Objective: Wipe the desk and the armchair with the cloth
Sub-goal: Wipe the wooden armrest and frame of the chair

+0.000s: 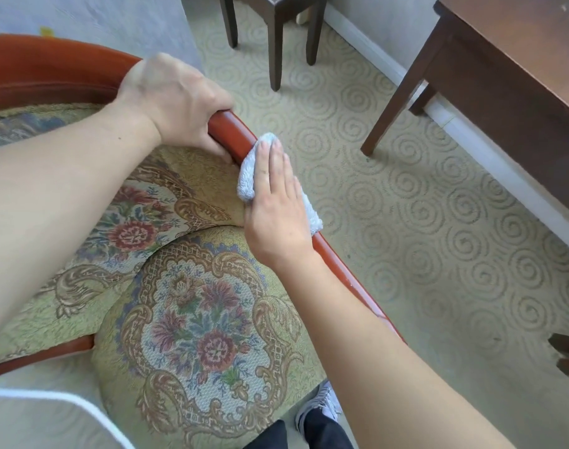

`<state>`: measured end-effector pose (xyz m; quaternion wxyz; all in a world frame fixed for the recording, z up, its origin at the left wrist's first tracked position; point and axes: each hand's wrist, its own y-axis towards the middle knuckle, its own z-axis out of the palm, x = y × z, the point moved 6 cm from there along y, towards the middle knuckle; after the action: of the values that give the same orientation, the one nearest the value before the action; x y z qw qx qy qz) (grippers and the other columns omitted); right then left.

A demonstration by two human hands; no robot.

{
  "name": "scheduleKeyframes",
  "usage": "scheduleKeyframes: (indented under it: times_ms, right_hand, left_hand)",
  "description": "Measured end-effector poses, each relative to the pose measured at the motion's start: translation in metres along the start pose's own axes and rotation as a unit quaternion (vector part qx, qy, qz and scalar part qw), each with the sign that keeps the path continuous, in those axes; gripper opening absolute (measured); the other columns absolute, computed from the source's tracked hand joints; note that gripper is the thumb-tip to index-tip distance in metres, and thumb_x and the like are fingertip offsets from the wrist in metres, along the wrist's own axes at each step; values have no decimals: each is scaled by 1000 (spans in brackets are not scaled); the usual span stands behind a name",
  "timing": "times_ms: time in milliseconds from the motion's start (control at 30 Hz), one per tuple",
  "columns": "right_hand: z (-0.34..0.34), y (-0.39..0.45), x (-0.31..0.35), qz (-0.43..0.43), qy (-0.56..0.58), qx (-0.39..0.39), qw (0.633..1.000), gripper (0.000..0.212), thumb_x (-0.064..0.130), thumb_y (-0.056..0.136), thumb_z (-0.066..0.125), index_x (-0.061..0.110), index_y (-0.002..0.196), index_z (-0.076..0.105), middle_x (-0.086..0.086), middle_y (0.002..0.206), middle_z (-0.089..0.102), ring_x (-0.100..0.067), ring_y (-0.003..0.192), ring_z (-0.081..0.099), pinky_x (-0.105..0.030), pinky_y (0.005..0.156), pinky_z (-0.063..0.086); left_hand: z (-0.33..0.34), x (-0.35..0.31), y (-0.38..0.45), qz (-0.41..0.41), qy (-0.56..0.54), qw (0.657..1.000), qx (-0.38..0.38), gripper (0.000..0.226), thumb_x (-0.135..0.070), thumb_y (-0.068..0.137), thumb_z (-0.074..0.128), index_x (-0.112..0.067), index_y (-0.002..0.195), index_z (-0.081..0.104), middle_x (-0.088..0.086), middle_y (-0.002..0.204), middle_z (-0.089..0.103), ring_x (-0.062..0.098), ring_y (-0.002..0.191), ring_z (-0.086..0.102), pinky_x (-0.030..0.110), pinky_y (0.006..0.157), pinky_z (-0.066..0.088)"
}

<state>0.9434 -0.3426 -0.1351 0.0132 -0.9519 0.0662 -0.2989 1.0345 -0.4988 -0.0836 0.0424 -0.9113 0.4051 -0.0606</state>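
Nearest, a shoe (322,405) and a dark trouser leg show at the bottom edge beside the seat (192,335) of the one armchair. Just beyond, the right hand (276,205) lies flat, fingers (270,160) straight, pressing the single cloth (249,176) onto the red wooden rail (241,132) on the chair's right side. The cloth looks light, soft and limp, a terry sort that should fold to the rail's curve; a flat palm on top, or a pinch at its bunched edge, would likely hold it best. The rail looks glossy, hard and probably slick, so it should wipe easily. A little farther, the left hand (176,102) grips the same rail, fingers curled over it, seemingly steadying the chair. Farthest, on the carpet (390,222), stand one dark counter (509,59) at right and another piece's three dark legs (275,43) at top.
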Motion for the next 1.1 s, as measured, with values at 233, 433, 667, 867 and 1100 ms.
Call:
scheduleKeyframes:
  times_ms: [233,433,667,867,1100]
  right_hand:
    - [4,-67,-40,62,-78,18,995,79,6,94,33,16,157,-13,-5,167,-14,-20,154,-8,-37,125,2]
    - [-17,-83,-46,122,64,-4,990,54,12,102,36,13,155,29,-2,162,31,-17,148,29,-36,121,22]
    - [-94,-159,-77,327,449,-320,768,17,26,92,51,32,85,65,18,72,60,-2,72,55,-29,72,45]
    - [-136,-253,-105,338,240,-395,819,19,35,89,45,28,78,58,22,68,61,3,66,54,-16,64,42]
    - [-49,-275,-101,279,18,-209,937,62,32,96,36,-5,145,42,-13,154,38,-26,147,31,-46,119,26]
  left_hand:
    - [7,2,4,-11,-3,1000,27,49,-74,58,76,-39,76,47,-20,54,40,16,49,46,10,55,16]
    - [-6,-6,2,22,38,999,-9,53,-77,59,76,-31,79,60,-14,60,51,21,59,55,16,54,24]
    - [-23,-65,-9,127,-114,984,57,75,-80,61,67,-39,124,60,-11,111,66,15,109,57,36,89,47]
    - [24,-170,-22,305,-102,941,104,89,-74,60,76,-24,132,59,-2,125,65,19,122,55,37,107,41]
    - [65,-233,-10,326,40,935,134,85,-97,55,48,-38,115,61,-11,105,69,17,104,64,33,78,50]
